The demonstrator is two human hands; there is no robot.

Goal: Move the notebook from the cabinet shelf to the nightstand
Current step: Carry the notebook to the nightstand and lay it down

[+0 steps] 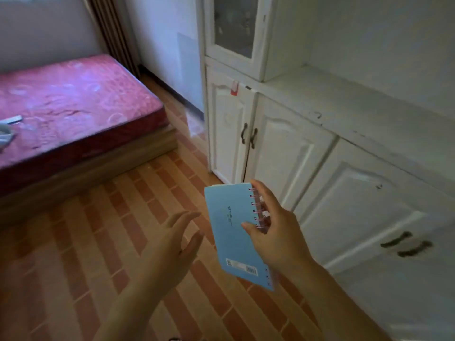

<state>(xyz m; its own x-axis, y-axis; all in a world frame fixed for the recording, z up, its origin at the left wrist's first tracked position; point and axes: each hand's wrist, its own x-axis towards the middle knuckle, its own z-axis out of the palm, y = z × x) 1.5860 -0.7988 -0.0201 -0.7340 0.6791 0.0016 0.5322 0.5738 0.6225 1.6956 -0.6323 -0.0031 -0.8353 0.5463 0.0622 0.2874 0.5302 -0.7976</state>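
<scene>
A light blue spiral-bound notebook [231,232] with pink rings and a barcode label near its lower edge is held in the air above the floor. My right hand [278,230] grips it by the spiral side, thumb on the cover. My left hand [170,244] hovers just left of the notebook, fingers spread, touching nothing. The white cabinet [307,153] stands to the right, and its shelf top [344,102] is bare. No nightstand is in view.
A bed with a red mattress [73,102] on a wooden base fills the upper left, with a pale object at its left edge. Brick-patterned floor [86,242] lies below my hands. The cabinet's lower doors are closed, with dark handles [248,136].
</scene>
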